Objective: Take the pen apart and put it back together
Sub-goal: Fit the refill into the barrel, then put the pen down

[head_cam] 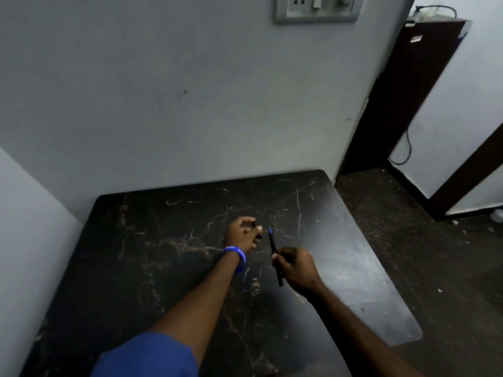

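Observation:
My right hand (298, 268) grips a thin dark pen body (273, 245) near its middle, above the black table (152, 268). The pen points away from me with a blue tip showing at its far end, and its rear end sticks out below my fingers. My left hand (242, 235), with a blue wristband, is closed around a small black piece, the pen cap (255, 225), a short way left of the pen tip. The cap and the pen body are apart. Most of the cap is hidden by my fingers.
The scratched black table stands against a pale wall (190, 104), with its right edge next to a dark speckled floor (408, 227). A socket plate (315, 8) is high on the wall. A dark wooden door frame (402, 104) and a cable stand at right.

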